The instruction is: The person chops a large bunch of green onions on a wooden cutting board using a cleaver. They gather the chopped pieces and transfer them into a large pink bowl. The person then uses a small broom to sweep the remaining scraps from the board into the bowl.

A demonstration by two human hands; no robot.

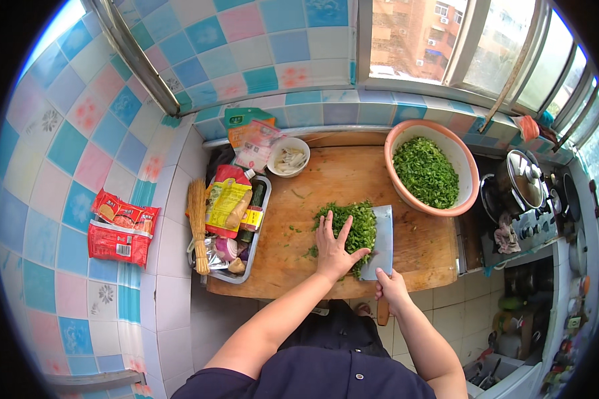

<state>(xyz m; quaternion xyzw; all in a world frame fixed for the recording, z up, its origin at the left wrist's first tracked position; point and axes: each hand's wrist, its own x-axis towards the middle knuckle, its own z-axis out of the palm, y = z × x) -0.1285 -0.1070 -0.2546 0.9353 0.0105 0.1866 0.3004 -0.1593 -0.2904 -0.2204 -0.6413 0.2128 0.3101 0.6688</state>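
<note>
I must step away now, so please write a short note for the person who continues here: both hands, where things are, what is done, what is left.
Left hand: flat on the pile of greens on the wooden board.
Right hand: grips the cleaver, its blade standing beside the pile.
Done: the pink bowl at the board's right already holds chopped greens.
Left: the pile on the board looks only partly chopped.

Home kitchen: tiled walls [80, 133], stove [526, 219], chopping board [333, 179].
</note>
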